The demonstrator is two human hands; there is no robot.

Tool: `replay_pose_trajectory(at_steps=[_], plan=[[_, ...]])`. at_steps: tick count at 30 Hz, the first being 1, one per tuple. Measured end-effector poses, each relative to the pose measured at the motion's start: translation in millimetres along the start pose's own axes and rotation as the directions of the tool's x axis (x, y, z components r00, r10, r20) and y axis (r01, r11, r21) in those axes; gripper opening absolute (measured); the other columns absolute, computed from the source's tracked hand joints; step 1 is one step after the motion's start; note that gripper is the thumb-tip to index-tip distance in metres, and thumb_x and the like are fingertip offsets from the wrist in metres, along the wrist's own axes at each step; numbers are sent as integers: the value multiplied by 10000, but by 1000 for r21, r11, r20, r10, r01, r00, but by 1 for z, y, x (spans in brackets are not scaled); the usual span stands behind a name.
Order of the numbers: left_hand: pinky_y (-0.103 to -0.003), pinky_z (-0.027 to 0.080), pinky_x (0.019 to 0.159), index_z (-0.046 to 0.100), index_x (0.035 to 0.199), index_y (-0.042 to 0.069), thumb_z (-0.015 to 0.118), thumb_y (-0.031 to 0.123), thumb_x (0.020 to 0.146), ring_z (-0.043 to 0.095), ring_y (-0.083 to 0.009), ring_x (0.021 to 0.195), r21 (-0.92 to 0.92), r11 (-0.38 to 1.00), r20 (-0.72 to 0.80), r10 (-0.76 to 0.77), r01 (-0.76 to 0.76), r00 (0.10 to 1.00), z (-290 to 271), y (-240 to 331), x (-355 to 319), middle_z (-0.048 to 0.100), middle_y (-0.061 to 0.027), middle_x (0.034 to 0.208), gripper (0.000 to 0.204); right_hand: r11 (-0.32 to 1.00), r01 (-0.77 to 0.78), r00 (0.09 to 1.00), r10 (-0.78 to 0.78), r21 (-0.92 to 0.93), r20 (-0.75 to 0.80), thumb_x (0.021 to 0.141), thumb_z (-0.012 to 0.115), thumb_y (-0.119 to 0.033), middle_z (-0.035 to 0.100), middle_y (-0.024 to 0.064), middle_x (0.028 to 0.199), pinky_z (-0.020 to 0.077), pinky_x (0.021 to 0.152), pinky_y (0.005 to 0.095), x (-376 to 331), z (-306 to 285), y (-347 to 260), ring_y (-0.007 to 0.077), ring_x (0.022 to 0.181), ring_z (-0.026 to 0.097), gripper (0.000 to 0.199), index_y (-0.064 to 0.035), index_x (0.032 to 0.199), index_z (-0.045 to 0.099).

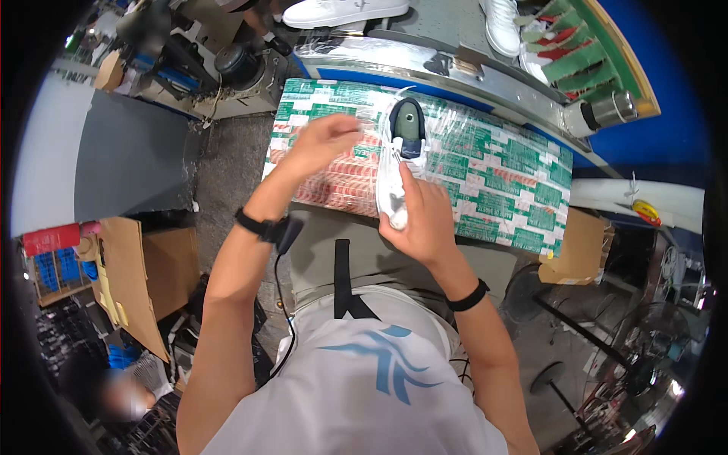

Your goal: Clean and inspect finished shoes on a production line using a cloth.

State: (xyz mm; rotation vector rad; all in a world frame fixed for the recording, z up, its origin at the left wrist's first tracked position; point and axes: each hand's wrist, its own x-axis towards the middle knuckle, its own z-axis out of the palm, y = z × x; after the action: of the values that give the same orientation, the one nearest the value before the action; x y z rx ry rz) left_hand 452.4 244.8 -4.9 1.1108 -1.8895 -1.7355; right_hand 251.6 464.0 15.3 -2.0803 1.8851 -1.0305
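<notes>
The surface [500,174], wrapped in green, white and red printed sheeting, spans the space before me. A white shoe [397,163] lies near its front edge, toe toward me. My right hand [422,220] grasps its toe; my left hand [322,144] pinches a clear plastic film [369,115] beside its heel.

Shoe [396,163] lay on bench top [500,171], R hand [422,220] at its near end, L hand [322,140] just left. Two more shoes [345,10] sat behind on conveyor [425,72]; cardboard [129,280] stood far left.
</notes>
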Motion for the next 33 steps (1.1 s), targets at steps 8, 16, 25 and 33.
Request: replay_pose_trajectory(at_steps=[8, 16, 25, 33], plan=[[-490, 417, 1304, 625, 1618, 151, 927, 393, 917, 453, -445, 1623, 418, 842, 364, 188, -341, 912, 35, 59, 72, 411, -299, 1773, 801, 936, 97, 980, -31, -338, 197, 772, 853, -283, 664, 167, 987, 488, 837, 476, 21, -1, -5, 345, 893, 646, 857, 131, 1470, 578], [-450, 485, 1254, 702, 1503, 140, 965, 346, 868, 602, -388, 1485, 415, 816, 302, 294, -403, 907, 45, 51, 78, 651, -182, 1592, 717, 831, -229, 925, 24, 506, 379, 882, 822, -297, 729, 256, 1036, 583, 852, 534, 8, 32, -25, 442, 952, 733, 626, 67, 1371, 679], [-527, 441, 1287, 555, 1671, 234, 950, 458, 898, 400, -459, 1644, 344, 910, 305, 124, -231, 944, 41, 44, 70, 263, -239, 1844, 897, 914, -318, 944, 329, 253, 1, 859, 817, -205, 691, 171, 1064, 569, 882, 467, -11, -10, 0, 376, 982, 702, 792, 85, 1553, 570], [-534, 448, 1270, 695, 1501, 186, 985, 417, 827, 440, -476, 1601, 385, 883, 204, 201, -267, 958, 78, 42, 68, 377, -278, 1751, 770, 945, -290, 954, 272, 152, 129, 874, 805, -258, 696, 182, 1054, 563, 900, 478, 5, -42, 30, 380, 992, 705, 821, 120, 1558, 551]])
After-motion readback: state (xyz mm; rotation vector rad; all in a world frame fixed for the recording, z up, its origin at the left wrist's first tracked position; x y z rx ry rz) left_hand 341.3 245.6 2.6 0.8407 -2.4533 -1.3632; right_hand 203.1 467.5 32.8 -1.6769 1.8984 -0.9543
